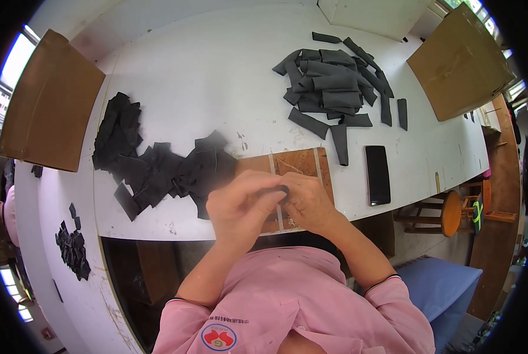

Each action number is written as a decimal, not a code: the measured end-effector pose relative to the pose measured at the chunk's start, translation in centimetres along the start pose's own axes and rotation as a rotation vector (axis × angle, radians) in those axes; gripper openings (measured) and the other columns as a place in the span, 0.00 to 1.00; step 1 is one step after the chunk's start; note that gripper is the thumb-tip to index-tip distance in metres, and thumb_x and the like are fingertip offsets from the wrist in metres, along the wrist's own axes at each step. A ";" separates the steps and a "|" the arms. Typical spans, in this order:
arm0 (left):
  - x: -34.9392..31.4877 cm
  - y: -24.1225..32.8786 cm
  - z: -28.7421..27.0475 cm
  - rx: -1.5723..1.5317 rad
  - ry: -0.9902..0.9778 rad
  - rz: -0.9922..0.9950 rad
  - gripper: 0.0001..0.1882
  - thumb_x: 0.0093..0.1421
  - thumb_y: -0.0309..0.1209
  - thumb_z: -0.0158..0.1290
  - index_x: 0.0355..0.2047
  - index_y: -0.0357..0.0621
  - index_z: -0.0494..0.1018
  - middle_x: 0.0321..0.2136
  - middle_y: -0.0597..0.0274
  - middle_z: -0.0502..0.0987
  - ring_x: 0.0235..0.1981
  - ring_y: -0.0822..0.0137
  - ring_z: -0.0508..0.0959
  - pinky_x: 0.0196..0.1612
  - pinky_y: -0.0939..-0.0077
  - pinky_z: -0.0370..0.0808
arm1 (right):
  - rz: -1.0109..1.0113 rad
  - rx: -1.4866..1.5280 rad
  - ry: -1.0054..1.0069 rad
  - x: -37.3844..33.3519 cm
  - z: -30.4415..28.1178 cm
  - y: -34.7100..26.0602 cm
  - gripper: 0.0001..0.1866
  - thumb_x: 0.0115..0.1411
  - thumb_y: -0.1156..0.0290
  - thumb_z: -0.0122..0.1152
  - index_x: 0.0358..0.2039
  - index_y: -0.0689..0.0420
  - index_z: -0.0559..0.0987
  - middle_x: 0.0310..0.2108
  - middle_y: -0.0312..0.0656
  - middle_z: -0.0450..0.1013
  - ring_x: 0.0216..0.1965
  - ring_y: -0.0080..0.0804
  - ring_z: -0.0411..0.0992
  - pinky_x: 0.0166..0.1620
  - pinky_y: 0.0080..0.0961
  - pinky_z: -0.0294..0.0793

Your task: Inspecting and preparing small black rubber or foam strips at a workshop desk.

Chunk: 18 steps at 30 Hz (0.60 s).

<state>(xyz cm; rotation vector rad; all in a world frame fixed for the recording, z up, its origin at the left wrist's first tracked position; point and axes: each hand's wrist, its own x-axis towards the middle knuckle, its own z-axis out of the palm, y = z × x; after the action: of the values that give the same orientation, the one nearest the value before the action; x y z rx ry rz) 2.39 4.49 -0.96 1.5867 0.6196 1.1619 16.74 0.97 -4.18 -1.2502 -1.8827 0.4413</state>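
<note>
My left hand (240,203) and my right hand (309,202) meet over a brown wooden board (296,160) at the table's front edge. Between them they pinch a small dark fabric piece (283,190); most of it is hidden by the fingers. Light strips run across the board. Just left of my left hand lies a loose heap of flat, dark fabric pieces (158,171), spreading toward the far left. Beyond my right hand is a pile of dark grey, tube-like fabric pieces (329,82), several of them lying loose around its edges.
A black smartphone (378,176) lies right of the board on the white table (199,71). Cardboard boxes stand at the left (51,100) and far right (461,65). Small dark scraps (72,251) sit on the left-hand surface. A wooden stool (451,213) is beside the table's right edge.
</note>
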 end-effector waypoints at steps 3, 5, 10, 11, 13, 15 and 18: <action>-0.1 -0.1 0.3 -0.154 0.115 -0.080 0.10 0.46 0.16 0.53 0.32 0.35 0.72 0.26 0.58 0.75 0.26 0.73 0.74 0.28 0.84 0.70 | 0.081 0.110 0.044 -0.3 0.8 0.1 0.10 0.39 0.75 0.60 0.24 0.60 0.70 0.19 0.41 0.66 0.23 0.37 0.68 0.24 0.30 0.67; 0.2 0.1 0.5 -0.135 0.101 0.053 0.11 0.44 0.15 0.54 0.31 0.35 0.72 0.27 0.57 0.75 0.27 0.72 0.75 0.29 0.84 0.71 | 0.034 0.037 0.017 0.0 0.3 -0.2 0.11 0.38 0.75 0.60 0.24 0.59 0.69 0.19 0.41 0.66 0.23 0.38 0.68 0.24 0.30 0.67; 0.2 -0.6 0.0 -0.026 0.028 0.114 0.11 0.46 0.16 0.54 0.32 0.33 0.69 0.27 0.54 0.75 0.28 0.68 0.74 0.31 0.81 0.72 | 0.019 0.041 0.018 -0.5 1.3 1.1 0.11 0.38 0.75 0.60 0.24 0.59 0.69 0.19 0.40 0.66 0.23 0.38 0.68 0.24 0.30 0.67; 0.0 -0.9 -0.1 0.091 -0.026 0.139 0.10 0.48 0.17 0.53 0.33 0.32 0.68 0.27 0.51 0.74 0.29 0.66 0.74 0.33 0.77 0.73 | 0.028 0.069 0.029 -0.9 1.7 1.5 0.11 0.38 0.75 0.60 0.24 0.59 0.69 0.19 0.40 0.66 0.23 0.38 0.68 0.24 0.30 0.67; -0.2 -0.9 0.0 0.095 0.010 0.083 0.09 0.49 0.18 0.53 0.32 0.32 0.68 0.27 0.51 0.74 0.29 0.66 0.74 0.33 0.77 0.73 | 0.045 0.047 0.037 -1.0 2.1 1.5 0.11 0.38 0.76 0.60 0.25 0.58 0.69 0.19 0.40 0.66 0.23 0.38 0.68 0.24 0.30 0.67; -0.3 -0.7 0.1 0.099 0.045 0.031 0.08 0.50 0.19 0.53 0.32 0.32 0.68 0.26 0.52 0.74 0.29 0.66 0.74 0.33 0.77 0.73 | 0.062 0.023 0.047 -1.1 2.2 1.3 0.11 0.39 0.76 0.60 0.25 0.58 0.70 0.19 0.40 0.66 0.23 0.38 0.68 0.24 0.30 0.67; -0.3 -0.3 0.2 0.066 0.038 0.069 0.07 0.52 0.21 0.52 0.31 0.31 0.68 0.26 0.52 0.74 0.29 0.67 0.74 0.32 0.78 0.73 | 0.099 0.033 0.064 -1.1 1.8 0.8 0.09 0.40 0.76 0.59 0.25 0.58 0.70 0.20 0.40 0.67 0.23 0.38 0.68 0.24 0.31 0.67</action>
<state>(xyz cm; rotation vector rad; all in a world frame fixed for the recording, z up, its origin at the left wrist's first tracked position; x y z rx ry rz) 2.48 4.24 -1.36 1.6564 0.6375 1.2360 16.01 0.66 -6.32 -1.3237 -1.7592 0.4776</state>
